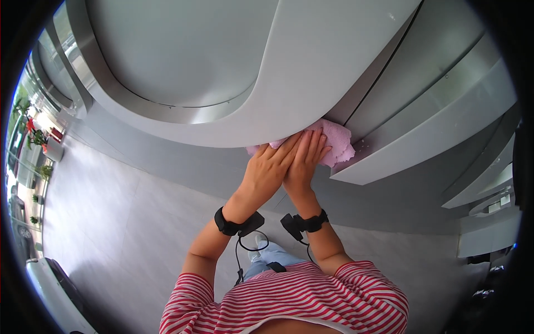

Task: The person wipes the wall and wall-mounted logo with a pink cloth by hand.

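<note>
A pink cloth (338, 141) lies bunched against the lower edge of a curved, glossy light-grey panel (233, 134). My left hand (267, 171) presses on it, fingers pointing forward and partly tucked at the panel's edge. Close against it, my right hand (306, 163) holds the cloth too, its fingers side by side. The two hands meet at the fingers and overlap slightly. A smaller bit of the cloth shows left of my left fingers; the rest is hidden under the hands and the panel. Each wrist wears a black strap with a small box and a cable.
A pointed light-grey ledge (358, 177) juts out right of the cloth, with white specks on the surface behind it. Further left, a potted plant (52, 148) stands near glass. A light-coloured car (58, 296) is at lower left. Grey tiles cover the floor (125, 217).
</note>
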Motion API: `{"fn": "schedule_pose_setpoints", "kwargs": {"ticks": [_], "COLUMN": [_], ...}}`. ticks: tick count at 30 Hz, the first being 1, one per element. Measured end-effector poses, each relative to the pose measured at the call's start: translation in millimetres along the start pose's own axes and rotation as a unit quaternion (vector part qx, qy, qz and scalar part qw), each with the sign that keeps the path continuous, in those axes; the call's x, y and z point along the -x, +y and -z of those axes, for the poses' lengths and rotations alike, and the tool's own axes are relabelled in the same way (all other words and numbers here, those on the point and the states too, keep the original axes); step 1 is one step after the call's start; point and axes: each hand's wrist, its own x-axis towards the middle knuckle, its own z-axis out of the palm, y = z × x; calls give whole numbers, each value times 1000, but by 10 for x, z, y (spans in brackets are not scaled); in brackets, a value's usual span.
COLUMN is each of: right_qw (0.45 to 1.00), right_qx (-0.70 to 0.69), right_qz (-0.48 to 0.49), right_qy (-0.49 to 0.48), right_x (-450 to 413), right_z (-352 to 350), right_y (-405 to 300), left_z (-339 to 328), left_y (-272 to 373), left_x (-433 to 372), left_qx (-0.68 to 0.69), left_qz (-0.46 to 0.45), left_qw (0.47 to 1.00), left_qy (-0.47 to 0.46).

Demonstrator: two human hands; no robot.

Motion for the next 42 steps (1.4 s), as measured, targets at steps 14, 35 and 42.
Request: {"fn": "schedule_pose_setpoints", "kwargs": {"ticks": [14, 35, 42], "right_qw": [994, 946, 794], "right_qx": [-30, -97, -189], "right_qz": [84, -236, -283], "right_qy": [-59, -200, -503], "right_x": [1090, 626, 865], "right_z": [-531, -223, -374], "right_y": [356, -682, -1319], "left_z": [-636, 242, 782], "left_y": [-300, -1152, -1396], "left_x": [972, 1197, 1511], "left_qx": [51, 126, 141], "left_qz": [70, 24, 49], "left_qw": [994, 989, 985], "left_qy": [-69, -70, -82]}}
